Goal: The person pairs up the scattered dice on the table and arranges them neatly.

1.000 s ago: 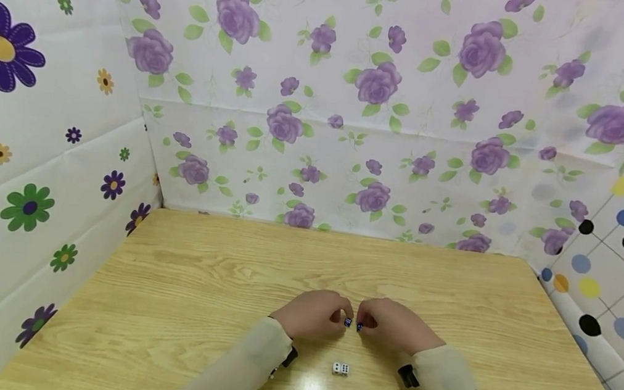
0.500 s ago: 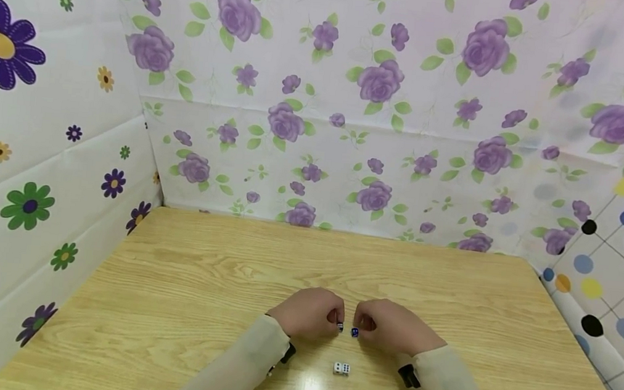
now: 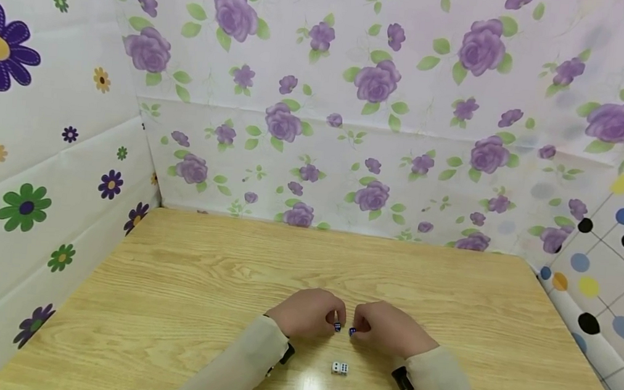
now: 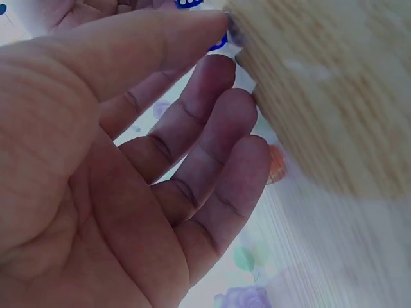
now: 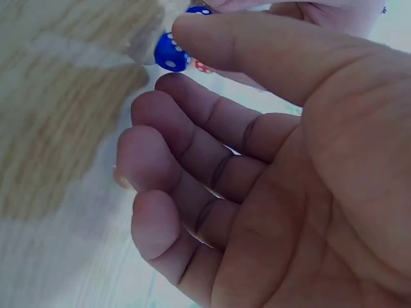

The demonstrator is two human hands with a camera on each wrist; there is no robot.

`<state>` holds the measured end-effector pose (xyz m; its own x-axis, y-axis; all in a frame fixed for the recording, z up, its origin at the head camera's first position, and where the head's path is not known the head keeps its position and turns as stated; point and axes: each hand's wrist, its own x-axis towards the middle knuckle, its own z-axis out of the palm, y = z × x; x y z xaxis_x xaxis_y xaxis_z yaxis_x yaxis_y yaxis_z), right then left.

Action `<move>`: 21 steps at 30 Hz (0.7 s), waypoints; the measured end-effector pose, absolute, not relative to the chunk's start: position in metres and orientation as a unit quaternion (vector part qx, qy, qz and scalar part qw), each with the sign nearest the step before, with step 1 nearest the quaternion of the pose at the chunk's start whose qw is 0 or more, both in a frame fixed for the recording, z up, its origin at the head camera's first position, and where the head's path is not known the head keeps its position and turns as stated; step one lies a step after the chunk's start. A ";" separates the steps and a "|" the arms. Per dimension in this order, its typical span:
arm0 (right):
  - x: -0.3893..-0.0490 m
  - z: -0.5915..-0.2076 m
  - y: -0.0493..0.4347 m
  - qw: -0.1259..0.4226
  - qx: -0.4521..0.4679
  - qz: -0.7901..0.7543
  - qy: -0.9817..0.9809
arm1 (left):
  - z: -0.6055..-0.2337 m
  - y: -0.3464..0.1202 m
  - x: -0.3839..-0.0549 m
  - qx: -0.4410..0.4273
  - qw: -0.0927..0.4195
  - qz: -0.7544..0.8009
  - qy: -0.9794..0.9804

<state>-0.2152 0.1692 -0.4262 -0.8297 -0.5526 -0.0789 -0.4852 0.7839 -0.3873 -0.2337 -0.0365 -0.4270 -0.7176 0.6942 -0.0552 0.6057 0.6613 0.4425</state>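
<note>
My left hand (image 3: 309, 314) pinches a small blue die (image 3: 337, 326) with white pips between thumb and index finger, low over the wooden table. Opposite it, my right hand (image 3: 389, 327) pinches a second blue die (image 3: 352, 332) the same way. A narrow gap separates the two dice. In the right wrist view, the right hand's blue die (image 5: 171, 52) shows below the thumb tip, and the other blue die (image 5: 199, 11) is partly covered. The left thumb hides most of its die in the left wrist view, where the remaining fingers are loosely bent.
Two white dice, a left one (image 3: 336, 367) and a right one (image 3: 344, 368), sit side by side on the table (image 3: 217, 261) nearer my body. A small red patch with white dots (image 5: 202, 66) shows behind the right thumb. Patterned cloth (image 3: 303, 169) closes off the back and sides.
Both hands have shifted slightly left and toward my body with the blue dice. The gap between those dice has widened a little. The white dice have stayed put.
</note>
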 end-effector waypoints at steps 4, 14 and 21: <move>-0.215 -0.430 0.168 0.089 -0.278 -0.175 0.940 | -0.427 -0.037 -0.232 0.359 0.105 0.192 0.907; -0.218 -0.432 0.168 0.068 -0.299 -0.159 0.939 | -0.428 -0.034 -0.231 0.345 0.089 0.178 0.917; -0.217 -0.429 0.169 0.075 -0.285 -0.163 0.942 | -0.426 -0.036 -0.229 0.324 0.099 0.177 0.924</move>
